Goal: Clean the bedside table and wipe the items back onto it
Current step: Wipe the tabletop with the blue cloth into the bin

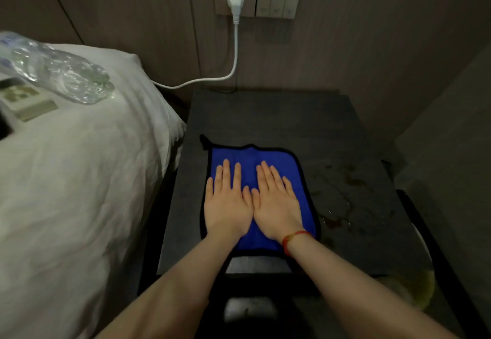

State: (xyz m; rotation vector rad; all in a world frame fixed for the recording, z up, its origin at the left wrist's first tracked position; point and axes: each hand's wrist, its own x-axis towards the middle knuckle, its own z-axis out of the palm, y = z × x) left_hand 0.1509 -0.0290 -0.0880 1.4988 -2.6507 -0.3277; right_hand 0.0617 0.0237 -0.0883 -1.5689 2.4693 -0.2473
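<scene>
**A:** Reading my head view left to right. Far left, on the white bed (79, 179): a clear plastic bottle (57, 69) lying on its side, and just beside it a flat printed card (25, 99), partly cut off by the frame edge. What I log as a dark object at the very edge I cannot identify.

**B:** And the table itself?

**A:** The dark bedside table (265, 115) stands just right of the bed. I see nothing standing on its top; only the blue cloth (279, 158), black-edged, lies spread flat on the near left part of it. Behind, a white plug (235, 0) sits in the wall socket, its cable (212, 79) looping down toward the bed side.

**B:** Hands?

**A:** My left hand (227, 206) lies palm down on the cloth's left half, fingers straight and slightly spread, nothing clasped. My right hand (277, 206) lies the same way on the right half, flat and unclenched, thumbs touching in the middle. A red cord bracelet (292, 239) circles the right wrist.

**B:** Surface condition, right side?

**A:** Right of the cloth I note brownish stains (345, 187) and a few wet glints on the tabletop. Near the lower right corner, something yellowish, too blurred for me to name.
</scene>
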